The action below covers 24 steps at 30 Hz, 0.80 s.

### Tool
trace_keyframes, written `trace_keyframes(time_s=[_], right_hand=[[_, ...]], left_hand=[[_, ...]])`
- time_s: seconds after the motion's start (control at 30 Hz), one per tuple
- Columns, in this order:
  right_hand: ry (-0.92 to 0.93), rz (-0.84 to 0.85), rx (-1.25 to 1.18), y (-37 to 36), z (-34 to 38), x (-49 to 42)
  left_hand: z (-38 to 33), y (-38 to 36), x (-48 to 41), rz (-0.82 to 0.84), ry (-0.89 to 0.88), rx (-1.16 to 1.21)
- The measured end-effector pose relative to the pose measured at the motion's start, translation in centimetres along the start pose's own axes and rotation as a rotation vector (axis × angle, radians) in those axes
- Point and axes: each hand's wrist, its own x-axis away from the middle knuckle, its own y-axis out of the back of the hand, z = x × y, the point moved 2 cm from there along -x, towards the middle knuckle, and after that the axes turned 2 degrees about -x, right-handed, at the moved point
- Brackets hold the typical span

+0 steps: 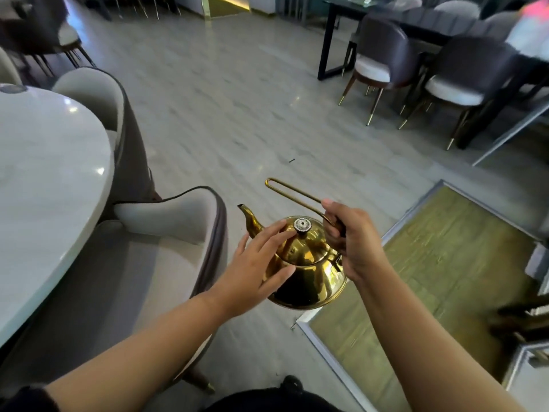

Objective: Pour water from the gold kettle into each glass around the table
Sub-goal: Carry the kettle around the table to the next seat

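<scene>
Head view: the polished, round-bellied gold kettle (309, 263) hangs in the air above the pale grey floor (225, 108), just right of a chair and apart from the table. The right hand (353, 242) curls its fingers round the dark grip at the rear of the thin looped wire handle (294, 190), thumb on top, and carries the load. The left hand (255, 263) lies with straight, spread fingers against the domed lid and shoulder, fingertips beside the jewelled lid knob (302, 225), gripping nothing. The slim curved spout (249, 217) points away and to the left.

The kettle is rigid metal with a glossy skin that probably slips under a palm. If it is full it will likely feel heavy and swing from so narrow a handle. The dark grip looks like the sound place to hold, with a flat hand steadying the lid during a tilt.

Just left stands a grey cushioned chair with dark trim (166, 233), and beyond it a glossy white round table (44, 188). No glass is in view. A framed glazed floor panel (430, 263) lies to the right, and a dark rectangular table (430, 22) with chairs stands far off.
</scene>
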Motion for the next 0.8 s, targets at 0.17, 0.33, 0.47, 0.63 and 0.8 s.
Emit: trace_keyframes(time_s=[0.17, 0.33, 0.47, 0.63, 0.8], right_hand=[[-0.030, 0.054, 0.040, 1.6, 0.4, -8.5], [-0.057, 0.122, 0.038, 0.9, -0.2, -18.1], [-0.075, 0.209, 0.037, -0.9, -0.2, -25.9], [-0.104, 0.325, 0.068, -4.4, 0.8, -34.7], [-0.133, 0.420, 0.053, -8.4, 1.6, -42.3]], left_hand=[[2.3, -1.4, -6.7, -0.080, 0.111, 0.028], [6.5, -0.2, -13.5, -0.133, 0.206, 0.045], [11.0, 1.8, -18.5, -0.183, 0.236, 0.017], [15.4, 5.8, -23.9, -0.253, 0.300, -0.001], [19.2, 9.5, -28.1, -0.351, 0.399, 0.007]])
